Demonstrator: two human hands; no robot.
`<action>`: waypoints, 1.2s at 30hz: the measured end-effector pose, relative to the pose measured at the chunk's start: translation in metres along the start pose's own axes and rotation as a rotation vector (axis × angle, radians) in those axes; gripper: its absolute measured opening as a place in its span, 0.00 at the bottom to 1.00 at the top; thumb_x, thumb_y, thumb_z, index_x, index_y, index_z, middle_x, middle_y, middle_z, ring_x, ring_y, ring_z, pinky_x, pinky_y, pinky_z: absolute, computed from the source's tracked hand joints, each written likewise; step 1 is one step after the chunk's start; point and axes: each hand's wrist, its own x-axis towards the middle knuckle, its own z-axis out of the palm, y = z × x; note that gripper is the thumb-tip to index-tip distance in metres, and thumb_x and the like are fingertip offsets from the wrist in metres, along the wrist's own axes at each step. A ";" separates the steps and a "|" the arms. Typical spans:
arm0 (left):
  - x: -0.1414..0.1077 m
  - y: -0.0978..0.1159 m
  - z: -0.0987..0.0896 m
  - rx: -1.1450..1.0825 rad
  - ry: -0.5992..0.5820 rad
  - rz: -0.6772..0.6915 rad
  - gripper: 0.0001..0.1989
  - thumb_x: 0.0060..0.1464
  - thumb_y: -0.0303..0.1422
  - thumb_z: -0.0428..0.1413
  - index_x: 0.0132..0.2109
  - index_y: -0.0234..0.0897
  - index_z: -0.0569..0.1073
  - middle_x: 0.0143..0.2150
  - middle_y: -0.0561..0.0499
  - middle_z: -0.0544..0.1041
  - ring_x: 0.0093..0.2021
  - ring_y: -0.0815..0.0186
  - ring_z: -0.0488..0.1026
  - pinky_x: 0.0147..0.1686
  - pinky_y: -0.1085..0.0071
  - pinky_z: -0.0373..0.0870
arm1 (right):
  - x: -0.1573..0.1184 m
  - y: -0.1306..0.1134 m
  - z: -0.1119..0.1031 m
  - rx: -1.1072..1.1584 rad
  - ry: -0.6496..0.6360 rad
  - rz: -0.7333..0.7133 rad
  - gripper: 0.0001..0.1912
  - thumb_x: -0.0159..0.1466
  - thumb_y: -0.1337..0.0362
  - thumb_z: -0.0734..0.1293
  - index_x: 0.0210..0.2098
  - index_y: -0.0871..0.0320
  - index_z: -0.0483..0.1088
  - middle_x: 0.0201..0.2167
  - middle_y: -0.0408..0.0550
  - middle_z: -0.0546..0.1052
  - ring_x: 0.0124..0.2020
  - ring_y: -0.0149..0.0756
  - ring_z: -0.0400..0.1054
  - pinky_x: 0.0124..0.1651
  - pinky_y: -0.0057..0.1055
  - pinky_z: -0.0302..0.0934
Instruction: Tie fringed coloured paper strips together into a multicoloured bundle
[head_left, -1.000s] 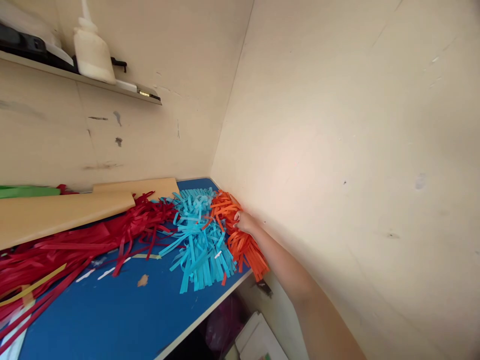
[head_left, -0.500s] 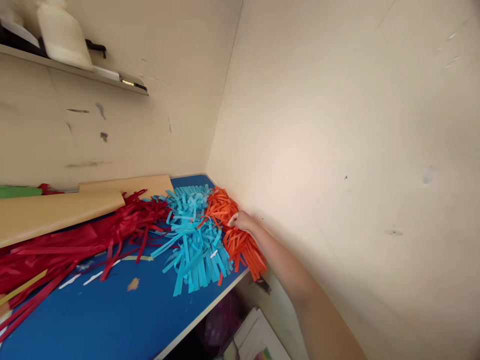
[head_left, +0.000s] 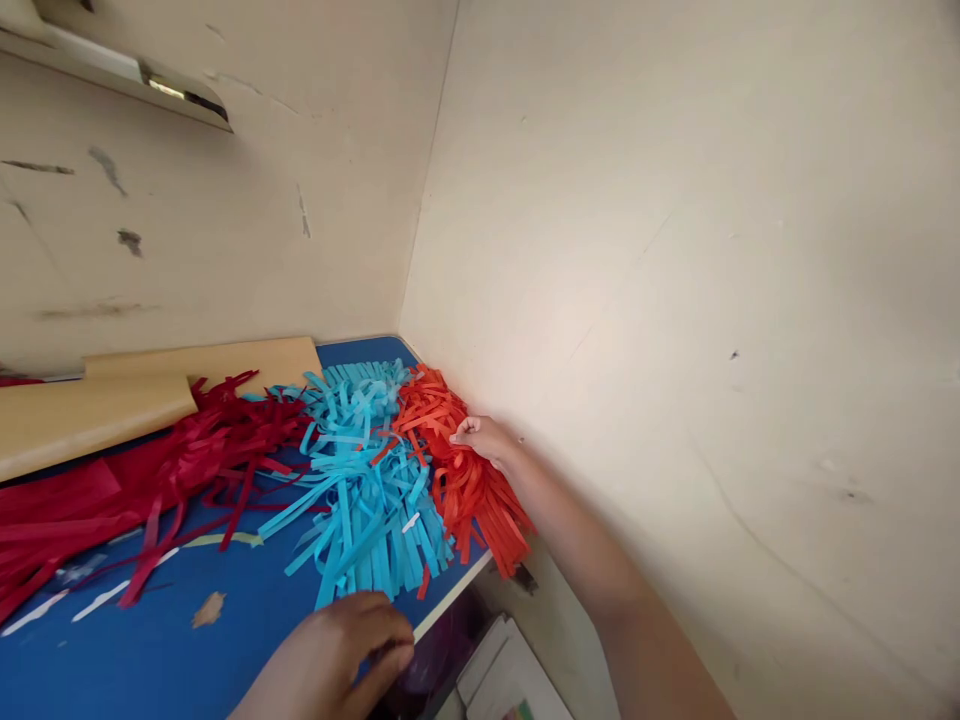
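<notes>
My right hand (head_left: 486,440) reaches to the orange fringed paper (head_left: 480,495), fingers pinched on its upper part near the wall. Strands of this fringe hang over the table's edge. Beside it on the left lies light-blue fringed paper (head_left: 375,540), its strips spread across the blue table (head_left: 150,660). My left hand (head_left: 341,645) is at the bottom of the view, just in front of the light-blue strips. Its fingers are bent, with a gap to the thumb and nothing visible between them.
Red fringed paper (head_left: 172,480) lies to the left, partly under a tan sheet (head_left: 82,420). A wall shelf (head_left: 120,85) juts out at upper left. Below the table edge are white papers (head_left: 510,670). A plain wall (head_left: 637,250) borders the table's right side.
My left hand has come into view from below. My right hand stays at the orange fringe, which is slightly shifted. The view has turned a little to the right.
</notes>
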 end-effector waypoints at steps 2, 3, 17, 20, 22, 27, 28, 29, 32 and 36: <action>0.028 -0.004 -0.005 0.108 0.062 -0.012 0.15 0.64 0.36 0.46 0.38 0.46 0.78 0.37 0.52 0.80 0.39 0.64 0.77 0.39 0.71 0.71 | 0.004 0.000 -0.002 -0.060 0.050 -0.014 0.06 0.67 0.64 0.67 0.41 0.61 0.71 0.36 0.45 0.75 0.35 0.33 0.71 0.38 0.30 0.66; 0.047 -0.006 -0.008 0.192 0.107 -0.005 0.15 0.64 0.35 0.46 0.42 0.44 0.78 0.41 0.50 0.81 0.43 0.61 0.77 0.43 0.67 0.70 | 0.005 -0.002 -0.004 -0.098 0.083 -0.028 0.04 0.66 0.66 0.67 0.40 0.61 0.71 0.35 0.44 0.76 0.35 0.33 0.71 0.38 0.28 0.64; 0.138 -0.036 0.014 0.458 0.096 0.021 0.18 0.60 0.43 0.51 0.44 0.38 0.79 0.49 0.40 0.80 0.57 0.49 0.70 0.61 0.48 0.54 | 0.013 -0.038 -0.009 -0.548 -0.096 -0.121 0.08 0.54 0.60 0.76 0.23 0.55 0.75 0.25 0.42 0.77 0.31 0.36 0.70 0.34 0.27 0.58; 0.137 -0.038 0.016 0.445 0.088 0.026 0.17 0.60 0.44 0.52 0.44 0.39 0.79 0.51 0.40 0.80 0.58 0.49 0.68 0.61 0.47 0.53 | 0.011 -0.035 -0.002 -0.568 -0.127 -0.093 0.12 0.50 0.58 0.78 0.19 0.56 0.73 0.21 0.44 0.75 0.29 0.38 0.70 0.33 0.29 0.59; 0.140 -0.038 0.015 0.437 0.096 0.031 0.16 0.60 0.43 0.52 0.43 0.39 0.79 0.51 0.40 0.80 0.59 0.49 0.68 0.61 0.47 0.53 | 0.010 -0.036 0.000 -0.556 -0.130 -0.089 0.12 0.49 0.61 0.77 0.17 0.55 0.73 0.21 0.44 0.74 0.29 0.39 0.69 0.32 0.29 0.59; 0.141 -0.040 0.018 0.423 0.128 0.048 0.15 0.60 0.41 0.52 0.42 0.38 0.80 0.48 0.40 0.81 0.58 0.47 0.68 0.61 0.46 0.53 | 0.012 -0.034 0.000 -0.469 -0.075 -0.090 0.09 0.49 0.73 0.72 0.17 0.54 0.74 0.21 0.43 0.75 0.28 0.37 0.69 0.31 0.28 0.57; 0.140 -0.041 0.018 0.420 0.137 0.050 0.15 0.59 0.41 0.53 0.42 0.38 0.80 0.48 0.40 0.81 0.58 0.47 0.68 0.61 0.46 0.53 | 0.013 -0.033 -0.001 -0.444 -0.061 -0.088 0.10 0.48 0.74 0.71 0.17 0.54 0.74 0.21 0.42 0.75 0.28 0.36 0.68 0.31 0.27 0.56; 0.139 -0.041 0.019 0.416 0.145 0.054 0.15 0.59 0.42 0.53 0.41 0.38 0.80 0.47 0.41 0.81 0.58 0.47 0.69 0.61 0.46 0.54 | 0.015 -0.031 -0.004 -0.417 -0.044 -0.086 0.09 0.48 0.74 0.71 0.18 0.54 0.74 0.21 0.41 0.76 0.28 0.35 0.68 0.30 0.27 0.55; 0.138 -0.041 0.019 0.403 0.177 0.065 0.15 0.59 0.43 0.53 0.39 0.39 0.79 0.46 0.42 0.81 0.56 0.49 0.70 0.61 0.49 0.55 | 0.021 -0.026 -0.015 -0.327 0.023 -0.063 0.06 0.52 0.72 0.69 0.23 0.55 0.76 0.23 0.41 0.77 0.27 0.32 0.68 0.29 0.25 0.54; 0.147 -0.044 0.014 0.381 0.324 -0.013 0.24 0.65 0.46 0.43 0.48 0.33 0.75 0.51 0.37 0.77 0.55 0.50 0.70 0.57 0.53 0.59 | 0.026 -0.022 -0.027 -0.235 0.068 -0.016 0.03 0.55 0.70 0.69 0.26 0.58 0.76 0.23 0.40 0.76 0.25 0.29 0.66 0.28 0.23 0.54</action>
